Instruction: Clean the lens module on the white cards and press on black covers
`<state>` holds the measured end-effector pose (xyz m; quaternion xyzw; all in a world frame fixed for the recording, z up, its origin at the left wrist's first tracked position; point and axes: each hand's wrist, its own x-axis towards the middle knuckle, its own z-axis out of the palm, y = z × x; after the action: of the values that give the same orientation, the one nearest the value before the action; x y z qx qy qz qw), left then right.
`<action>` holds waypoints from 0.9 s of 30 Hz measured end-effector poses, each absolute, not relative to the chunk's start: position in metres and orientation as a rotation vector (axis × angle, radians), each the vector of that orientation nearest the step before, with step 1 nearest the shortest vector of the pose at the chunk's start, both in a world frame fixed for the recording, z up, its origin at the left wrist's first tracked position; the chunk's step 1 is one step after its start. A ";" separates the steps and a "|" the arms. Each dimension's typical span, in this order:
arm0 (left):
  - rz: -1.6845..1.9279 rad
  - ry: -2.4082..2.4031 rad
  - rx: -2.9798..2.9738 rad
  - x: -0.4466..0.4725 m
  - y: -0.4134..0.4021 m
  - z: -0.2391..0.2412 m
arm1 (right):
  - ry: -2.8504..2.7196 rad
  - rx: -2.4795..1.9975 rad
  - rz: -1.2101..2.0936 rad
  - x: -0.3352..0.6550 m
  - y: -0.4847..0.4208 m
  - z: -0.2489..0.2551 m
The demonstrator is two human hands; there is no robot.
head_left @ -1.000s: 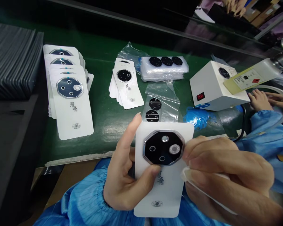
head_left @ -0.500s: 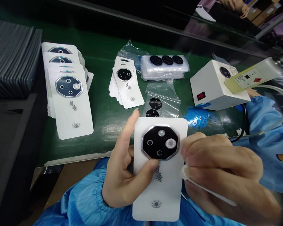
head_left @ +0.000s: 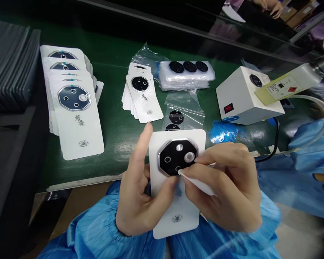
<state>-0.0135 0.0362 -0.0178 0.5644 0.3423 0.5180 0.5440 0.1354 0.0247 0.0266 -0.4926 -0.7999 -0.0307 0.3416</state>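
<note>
My left hand [head_left: 139,194] grips a white phone back cover [head_left: 178,212] by its left edge, thumb on the lower rim of its black octagonal camera module [head_left: 174,155], index finger stretched up along the side. My right hand [head_left: 226,187] is closed on a folded white wipe [head_left: 198,183], whose tip touches the lower part of the module. Both wrists wear blue sleeves.
On the green mat [head_left: 118,129] lie a stack of white covers [head_left: 75,118] at left, a smaller stack [head_left: 143,95] in the middle, bags of black lens pieces [head_left: 187,73], blue film tabs [head_left: 224,131] and a white box with a red switch [head_left: 241,99]. Another person's blue sleeve [head_left: 310,151] is at right.
My right hand has moved left over the cover and brought the wipe onto the camera module. The cover has shifted slightly up and left. The other person's hands have drawn back from beside the box.
</note>
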 end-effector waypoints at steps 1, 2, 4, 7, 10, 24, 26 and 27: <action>1.235 0.851 1.370 -0.013 0.036 -0.019 | -2.068 -1.293 -0.100 0.134 0.025 0.025; 1.240 0.899 1.407 -0.012 0.036 -0.020 | -2.055 -1.310 -0.117 0.133 0.025 0.024; 1.264 0.996 1.491 -0.012 0.034 -0.022 | -2.039 -1.341 -0.138 0.130 0.026 0.022; 1.278 1.059 1.611 -0.011 0.032 -0.025 | -2.053 -1.348 -0.122 0.129 0.028 0.020; 1.252 1.034 1.637 -0.010 0.032 -0.030 | -2.089 -1.322 -0.101 0.129 0.030 0.020; 1.318 0.747 1.302 -0.009 0.035 -0.019 | -1.950 -1.248 -0.060 0.138 0.020 0.032; 1.316 0.697 1.252 -0.008 0.035 -0.017 | -1.864 -1.250 0.021 0.139 0.018 0.034; 1.322 0.683 1.238 -0.008 0.035 -0.016 | -1.826 -1.245 0.043 0.139 0.018 0.034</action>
<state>-0.0083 0.0354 -0.0165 0.5267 0.2906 0.5625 0.5673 0.1395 0.0181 0.0344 -0.5033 -0.7382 0.0175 0.4488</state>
